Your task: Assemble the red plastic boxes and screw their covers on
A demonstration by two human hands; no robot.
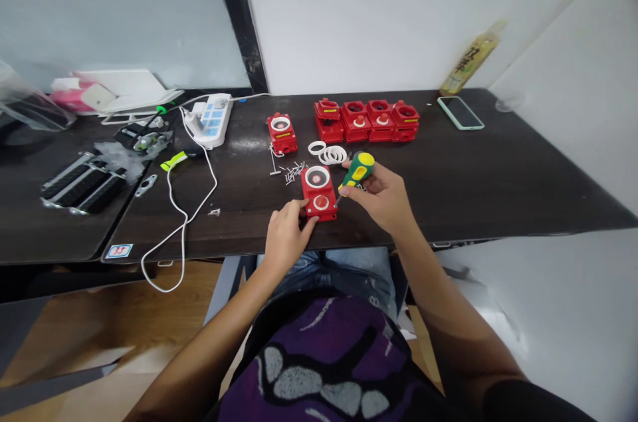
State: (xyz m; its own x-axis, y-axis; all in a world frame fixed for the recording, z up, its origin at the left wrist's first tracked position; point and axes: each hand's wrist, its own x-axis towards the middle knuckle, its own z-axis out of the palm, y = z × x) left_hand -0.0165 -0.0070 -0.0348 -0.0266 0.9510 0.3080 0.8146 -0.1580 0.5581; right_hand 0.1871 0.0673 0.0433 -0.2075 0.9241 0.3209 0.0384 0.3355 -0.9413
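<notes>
A red box-shaped device with a white ring and a round red button lies near the table's front edge. My left hand grips its lower left side between thumb and fingers. In my right hand is a green and yellow screwdriver, tilted, its tip at the device's lower right corner. Loose screws lie just behind the device's left side, and several white rings lie behind it. Another red device stands farther back on the left.
Several red devices stand in a row at the back. A phone and a bottle are at the back right. On the left are a power strip, a looping white cable and black metal parts.
</notes>
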